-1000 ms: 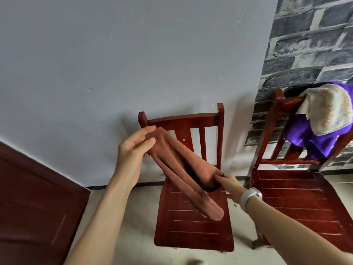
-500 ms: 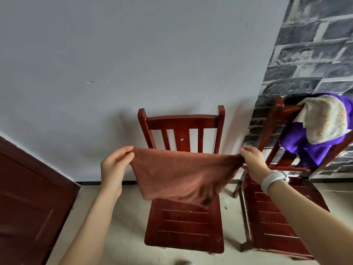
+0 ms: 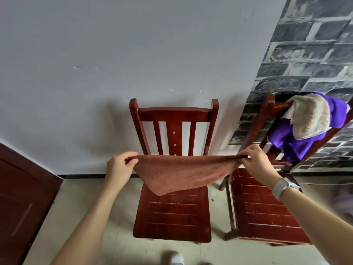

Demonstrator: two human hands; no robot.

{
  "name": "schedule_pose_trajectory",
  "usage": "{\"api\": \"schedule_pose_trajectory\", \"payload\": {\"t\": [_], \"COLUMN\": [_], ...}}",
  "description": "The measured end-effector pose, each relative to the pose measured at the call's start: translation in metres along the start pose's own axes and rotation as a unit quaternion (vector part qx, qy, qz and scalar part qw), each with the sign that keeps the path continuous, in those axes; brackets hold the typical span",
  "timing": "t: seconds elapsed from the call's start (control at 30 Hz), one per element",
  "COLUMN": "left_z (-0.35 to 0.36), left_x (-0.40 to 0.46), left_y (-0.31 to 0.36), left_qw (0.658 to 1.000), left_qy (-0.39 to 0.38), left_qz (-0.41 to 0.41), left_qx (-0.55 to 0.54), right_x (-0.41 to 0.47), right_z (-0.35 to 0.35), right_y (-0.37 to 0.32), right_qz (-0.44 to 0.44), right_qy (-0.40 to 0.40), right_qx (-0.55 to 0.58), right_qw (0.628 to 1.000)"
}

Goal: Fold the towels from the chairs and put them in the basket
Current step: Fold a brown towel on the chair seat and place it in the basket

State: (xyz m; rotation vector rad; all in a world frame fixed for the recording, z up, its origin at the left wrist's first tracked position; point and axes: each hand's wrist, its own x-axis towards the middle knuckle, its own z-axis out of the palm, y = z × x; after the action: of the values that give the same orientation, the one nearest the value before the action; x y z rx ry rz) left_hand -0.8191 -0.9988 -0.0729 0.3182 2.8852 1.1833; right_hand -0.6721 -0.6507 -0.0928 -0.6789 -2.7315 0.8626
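Note:
A brown towel [image 3: 183,173] hangs stretched in the air in front of a red wooden chair [image 3: 174,217]. My left hand [image 3: 119,166] pinches its left top corner and my right hand [image 3: 255,161] pinches its right top corner. The towel's top edge is taut and its lower part sags to a point over the seat. On the back of a second red chair [image 3: 263,207] at the right hang a beige towel [image 3: 309,117] and a purple towel [image 3: 288,140] beneath it. No basket is in view.
A grey wall stands behind the chairs, with brick-pattern wall [image 3: 309,54] at the right. A dark red door [image 3: 21,203] is at the left. A shoe tip [image 3: 176,258] shows at the bottom on the pale tiled floor.
The towel went from a bunched diagonal roll to spread wide. My hands moved apart and pulled its top edge level and taut. The view shifted closer to the chairs.

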Motion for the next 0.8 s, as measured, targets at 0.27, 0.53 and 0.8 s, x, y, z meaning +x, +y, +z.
{"api": "schedule_pose_trajectory", "payload": {"t": [0.27, 0.53, 0.8], "left_z": [0.038, 0.079, 0.146], "left_x": [-0.051, -0.054, 0.035], "left_y": [-0.053, -0.093, -0.159], "left_qw": [0.992, 0.992, 0.986], "left_qy": [-0.037, 0.000, -0.028], "left_qz": [-0.059, -0.101, -0.161], "left_qx": [-0.105, -0.074, -0.022], "right_x": [-0.073, -0.088, -0.020], "right_z": [0.032, 0.082, 0.182], "right_y": [0.026, 0.038, 0.064], "right_qz": [0.060, 0.138, 0.232], "right_qy": [-0.038, -0.001, -0.015], "right_qx": [0.103, 0.128, 0.063], "right_qw": [0.992, 0.982, 0.970]}}
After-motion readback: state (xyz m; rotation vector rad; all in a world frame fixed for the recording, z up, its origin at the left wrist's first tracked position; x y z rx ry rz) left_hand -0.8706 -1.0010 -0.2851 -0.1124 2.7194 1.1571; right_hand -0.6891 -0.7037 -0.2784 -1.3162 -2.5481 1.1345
